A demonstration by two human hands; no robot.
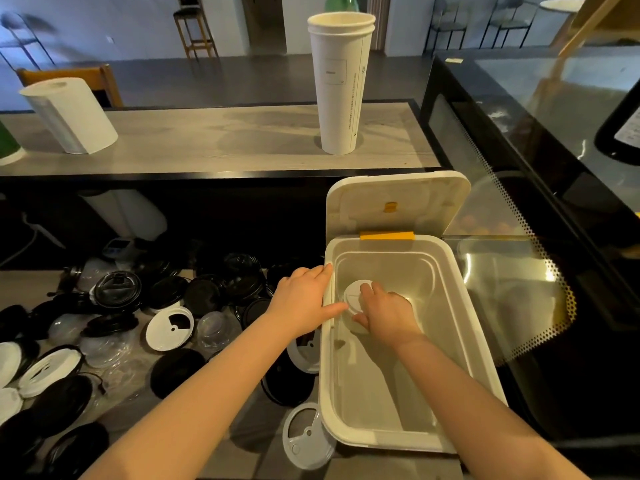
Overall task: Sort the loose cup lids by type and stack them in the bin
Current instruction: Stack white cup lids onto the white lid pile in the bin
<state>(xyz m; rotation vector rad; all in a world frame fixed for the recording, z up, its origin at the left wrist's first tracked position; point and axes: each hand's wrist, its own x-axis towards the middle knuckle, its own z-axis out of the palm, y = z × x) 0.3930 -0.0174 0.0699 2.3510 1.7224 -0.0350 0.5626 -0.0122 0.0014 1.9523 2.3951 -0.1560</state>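
One white lid (354, 296), likely light and bendy, sits inside the bin (429, 245) by its left wall, the right hand (388, 315) curling its fingers (367, 291) round its rim, probably the best place to hold, while the left hand (304, 296) lies flat on the bin's edge.

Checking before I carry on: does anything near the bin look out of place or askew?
Only minor things. A grey lid sits partly under the bin's rim at its near left corner, apart from the mixed pile, and a white lid lies tucked against its left wall. Nothing looks spilled or damaged.
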